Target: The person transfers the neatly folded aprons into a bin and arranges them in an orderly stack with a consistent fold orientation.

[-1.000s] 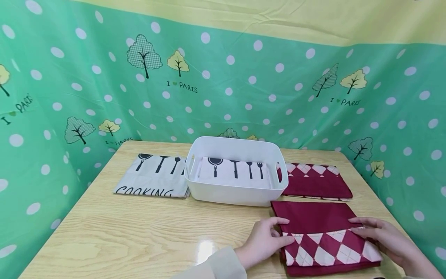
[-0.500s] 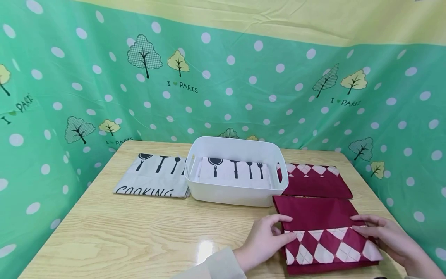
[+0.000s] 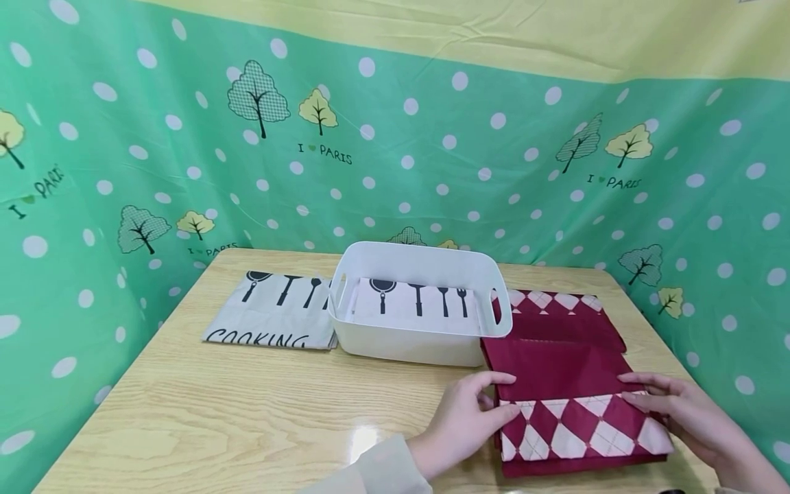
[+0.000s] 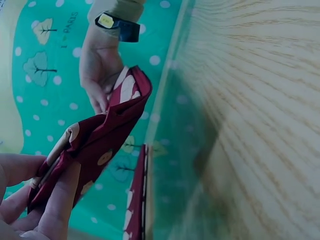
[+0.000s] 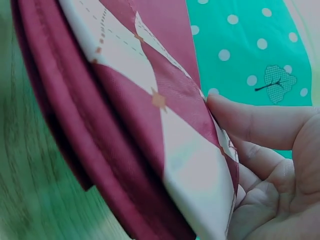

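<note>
Both hands hold a folded maroon cloth (image 3: 561,367) with a band of cream diamonds across its front. My left hand (image 3: 459,422) pinches its left side, thumb on the near face; the left wrist view shows the fingers (image 4: 62,200) curled round the folded layers. On the opposite edge, my right hand (image 3: 691,418) grips with its thumb (image 5: 250,117) on the diamond band and the other fingers behind. In the left wrist view the cloth is tilted and off the table. Its far edge overlaps a second maroon folded cloth (image 3: 570,326) in the head view.
A white plastic basket (image 3: 407,343) with handle holes stands at the table's back middle. Inside it lies a folded white cloth (image 3: 401,302) printed with black utensils. Left of the basket is a folded grey-white cloth (image 3: 265,322) lettered "COOKING". A green dotted curtain (image 3: 420,171) surrounds the table (image 3: 216,405).
Both hands have moved the held maroon cloth slightly forward and up, so its far edge now covers part of the other maroon cloth. The basket and other cloths have not moved.
</note>
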